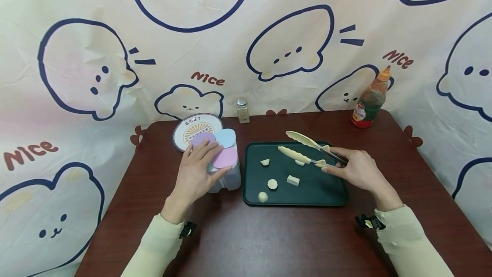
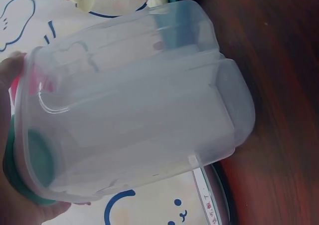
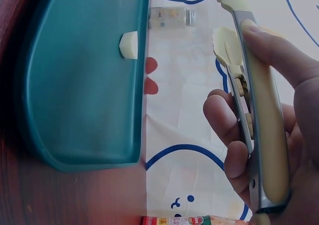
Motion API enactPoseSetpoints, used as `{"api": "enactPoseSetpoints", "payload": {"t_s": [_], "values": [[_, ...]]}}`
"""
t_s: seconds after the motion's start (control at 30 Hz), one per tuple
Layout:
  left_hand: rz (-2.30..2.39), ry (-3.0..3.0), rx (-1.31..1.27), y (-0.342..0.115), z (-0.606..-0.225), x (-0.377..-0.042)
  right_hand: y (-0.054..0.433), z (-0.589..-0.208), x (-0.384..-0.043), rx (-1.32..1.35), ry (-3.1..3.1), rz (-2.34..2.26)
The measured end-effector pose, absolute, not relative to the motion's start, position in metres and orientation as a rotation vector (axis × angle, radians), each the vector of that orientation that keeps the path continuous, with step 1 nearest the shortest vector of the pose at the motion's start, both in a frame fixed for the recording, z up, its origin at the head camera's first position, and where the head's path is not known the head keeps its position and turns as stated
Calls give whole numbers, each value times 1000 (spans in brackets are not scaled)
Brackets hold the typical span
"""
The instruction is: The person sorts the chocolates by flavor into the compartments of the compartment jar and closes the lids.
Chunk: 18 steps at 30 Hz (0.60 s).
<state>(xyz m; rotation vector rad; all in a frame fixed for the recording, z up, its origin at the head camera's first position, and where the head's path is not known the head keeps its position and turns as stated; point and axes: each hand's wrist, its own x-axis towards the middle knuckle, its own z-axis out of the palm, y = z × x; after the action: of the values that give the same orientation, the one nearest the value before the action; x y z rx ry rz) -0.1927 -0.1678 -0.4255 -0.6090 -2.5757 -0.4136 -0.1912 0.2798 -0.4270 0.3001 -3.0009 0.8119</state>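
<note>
My left hand (image 1: 197, 172) grips the top of a clear plastic storage container (image 1: 231, 178), its fingers spread over the coloured lids (image 1: 225, 158) and the thumb at the side. In the left wrist view the container's body (image 2: 139, 105) is see-through and looks empty. A pair of tongs (image 1: 295, 155) with cream tips is in my right hand (image 1: 360, 168), its two arms standing apart above a dark green tray (image 1: 326, 193). Several small pale pieces lie scattered on the tray, among them a ridged round one (image 1: 272, 184) and a block (image 1: 293, 180).
Behind the container is a round white plate-like disc (image 1: 180, 134) with printing. A small glass shaker (image 1: 243, 112) stands at the table's back edge. Toward the back right is a red sauce bottle (image 1: 369, 104) with an orange cap. A printed cloth (image 1: 238, 54) hangs behind the table.
</note>
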Motion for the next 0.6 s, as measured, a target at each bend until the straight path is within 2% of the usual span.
{"api": "enactPoseSetpoints", "payload": {"t_s": [0.37,0.6], "values": [[-749,-2489,-658,-175,-425,-194,279,-426,-191,313,-3011,803],[-964,-2481,-616,-177,-422,-195,276,-431,-193,416,-3006,778]]}}
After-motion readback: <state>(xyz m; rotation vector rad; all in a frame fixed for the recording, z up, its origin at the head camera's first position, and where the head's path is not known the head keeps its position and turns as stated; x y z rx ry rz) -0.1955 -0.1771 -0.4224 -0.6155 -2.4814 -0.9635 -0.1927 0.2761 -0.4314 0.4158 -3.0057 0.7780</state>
